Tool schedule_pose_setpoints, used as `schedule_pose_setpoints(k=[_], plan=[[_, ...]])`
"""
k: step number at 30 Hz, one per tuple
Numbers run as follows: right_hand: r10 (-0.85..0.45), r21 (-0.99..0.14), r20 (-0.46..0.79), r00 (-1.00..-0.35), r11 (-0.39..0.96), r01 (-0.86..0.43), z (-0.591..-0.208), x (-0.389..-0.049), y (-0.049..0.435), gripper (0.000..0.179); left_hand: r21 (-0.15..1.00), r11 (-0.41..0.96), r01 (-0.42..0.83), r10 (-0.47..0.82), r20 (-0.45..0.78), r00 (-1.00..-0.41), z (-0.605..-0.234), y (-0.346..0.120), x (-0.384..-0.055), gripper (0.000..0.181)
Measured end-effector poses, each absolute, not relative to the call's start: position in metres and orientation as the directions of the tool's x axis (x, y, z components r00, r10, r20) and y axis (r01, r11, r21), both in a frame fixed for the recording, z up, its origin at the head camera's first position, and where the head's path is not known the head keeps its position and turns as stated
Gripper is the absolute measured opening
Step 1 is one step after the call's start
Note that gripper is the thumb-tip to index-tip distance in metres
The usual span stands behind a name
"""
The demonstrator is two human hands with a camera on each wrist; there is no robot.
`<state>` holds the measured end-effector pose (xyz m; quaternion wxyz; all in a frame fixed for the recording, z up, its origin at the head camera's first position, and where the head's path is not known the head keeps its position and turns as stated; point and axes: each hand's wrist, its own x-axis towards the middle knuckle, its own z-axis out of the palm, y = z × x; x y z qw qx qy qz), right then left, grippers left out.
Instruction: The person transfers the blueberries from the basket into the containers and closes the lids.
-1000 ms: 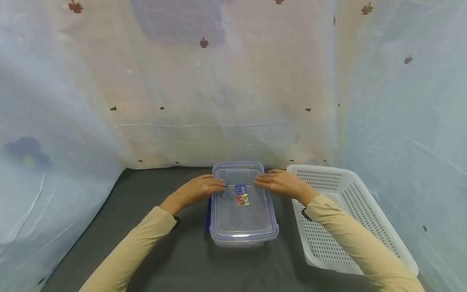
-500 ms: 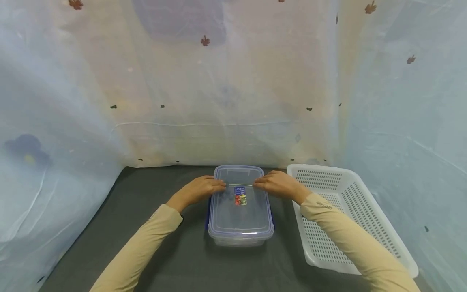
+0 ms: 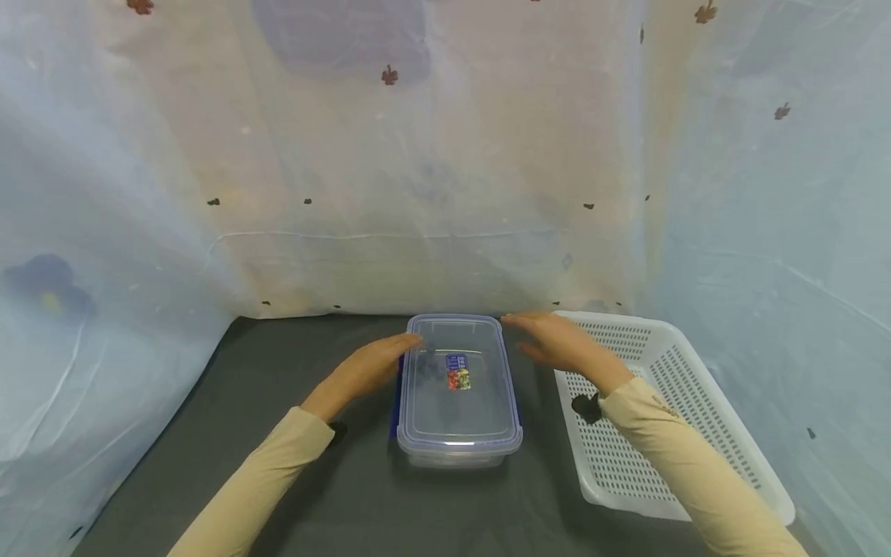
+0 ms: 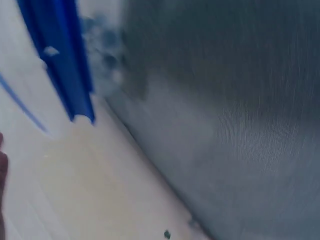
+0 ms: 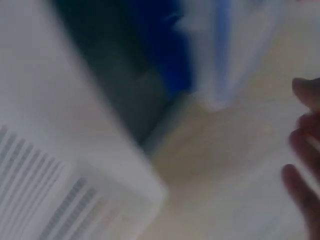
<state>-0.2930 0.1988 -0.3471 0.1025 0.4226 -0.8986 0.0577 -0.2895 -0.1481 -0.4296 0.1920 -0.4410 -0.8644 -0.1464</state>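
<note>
A clear plastic food container point(image 3: 459, 418) with a violet-edged lid and a fruit sticker point(image 3: 458, 372) stands mid-table. My left hand point(image 3: 369, 370) lies at the lid's left edge, its fingertips over the rim; whether they touch is hard to tell. Beyond the container's right edge, my right hand point(image 3: 560, 344) hovers near the white basket with fingers extended and holding nothing. A blue locking flap point(image 4: 65, 60) hangs loose along the container's side in the left wrist view. Another blue flap point(image 5: 162, 50) shows, blurred, in the right wrist view, with right-hand fingers point(image 5: 302, 195) apart at the edge.
A white perforated basket point(image 3: 583, 464) stands right of the container, under my right forearm. The dark grey tabletop point(image 3: 334, 503) extends in front and to the left. Pale patterned sheeting point(image 3: 431, 193) encloses the back and sides.
Both hands rested on the lid before. The right hand has lifted off and moved right, its fingers spreading. The left has drawn back slightly to the left. The container has shifted slightly.
</note>
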Motion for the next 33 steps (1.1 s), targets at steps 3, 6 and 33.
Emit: schedule_pose_setpoints(k=[3, 6, 33], plan=[[-0.717, -0.1, 0.285, -0.636, 0.637, -0.764, -0.34, -0.268, 0.197, 0.049, 0.337, 0.574, 0.746, 0.574, 0.484, -0.66, -0.43, -0.151, -0.266, 0.054], [-0.678, -0.179, 0.325, -0.659, 0.64, -0.747, -0.343, -0.236, 0.191, 0.057, 0.512, 0.563, 0.649, 0.48, 0.436, -0.761, -0.434, -0.153, -0.238, 0.065], [-0.12, -0.666, 0.509, -0.852, 0.573, -0.479, -0.491, -0.165, 0.154, 0.1, 0.774, 0.414, 0.479, 0.2, 0.436, -0.877, -0.488, -0.121, -0.169, 0.095]])
